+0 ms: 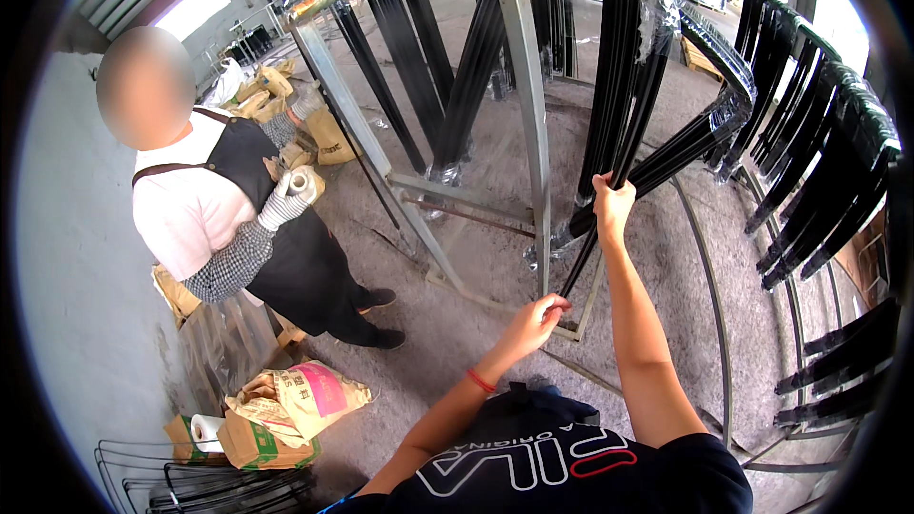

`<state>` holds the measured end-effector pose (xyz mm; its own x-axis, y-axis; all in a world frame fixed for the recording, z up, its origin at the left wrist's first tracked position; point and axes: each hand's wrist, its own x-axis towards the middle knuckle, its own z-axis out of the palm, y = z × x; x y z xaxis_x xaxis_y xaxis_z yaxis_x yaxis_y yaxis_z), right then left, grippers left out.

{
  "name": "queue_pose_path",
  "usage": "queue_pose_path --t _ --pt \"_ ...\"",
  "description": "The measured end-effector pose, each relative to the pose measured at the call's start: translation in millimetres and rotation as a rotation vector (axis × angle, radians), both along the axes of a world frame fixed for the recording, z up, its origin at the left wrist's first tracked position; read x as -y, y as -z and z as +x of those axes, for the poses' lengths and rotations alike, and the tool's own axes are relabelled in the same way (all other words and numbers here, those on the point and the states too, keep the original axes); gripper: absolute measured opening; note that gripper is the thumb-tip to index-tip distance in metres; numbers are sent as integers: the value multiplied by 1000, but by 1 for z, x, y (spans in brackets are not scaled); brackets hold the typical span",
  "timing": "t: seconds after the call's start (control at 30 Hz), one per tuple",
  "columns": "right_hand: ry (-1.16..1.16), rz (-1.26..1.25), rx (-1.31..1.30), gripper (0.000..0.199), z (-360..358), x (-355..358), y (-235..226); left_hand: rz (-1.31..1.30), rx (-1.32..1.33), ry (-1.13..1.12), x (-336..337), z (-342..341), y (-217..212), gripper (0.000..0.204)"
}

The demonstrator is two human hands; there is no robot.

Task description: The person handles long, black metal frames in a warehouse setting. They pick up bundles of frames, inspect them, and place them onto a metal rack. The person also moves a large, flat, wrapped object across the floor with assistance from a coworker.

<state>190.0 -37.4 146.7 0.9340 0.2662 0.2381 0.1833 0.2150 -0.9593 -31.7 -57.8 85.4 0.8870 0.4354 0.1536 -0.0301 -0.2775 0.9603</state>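
My right hand (612, 202) is closed around a long thin black rod (624, 162) that slants down from the metal rack (526, 67). Lower down, my left hand (539, 316) pinches the bottom end of the same rod near the rack's base frame. Several black curved bars wrapped in clear film (709, 128) hang from the rack just beside my right hand. A red band sits on my left wrist.
A person in a white shirt and dark apron (238, 219) stands at the left holding a roll of wrap (297, 187). Paper sacks (286, 409) and wire frames (190, 485) lie at lower left. More black bars (819, 152) hang at right.
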Motion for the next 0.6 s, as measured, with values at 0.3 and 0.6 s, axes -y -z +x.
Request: queue_pose_path --t 0.3,0.6 --pt "4 10 -42 14 0 5 -4 14 -71 19 -4 -7 -31 21" --pt "-178 -18 -38 13 -26 16 -9 206 280 -12 -48 22 -127 32"
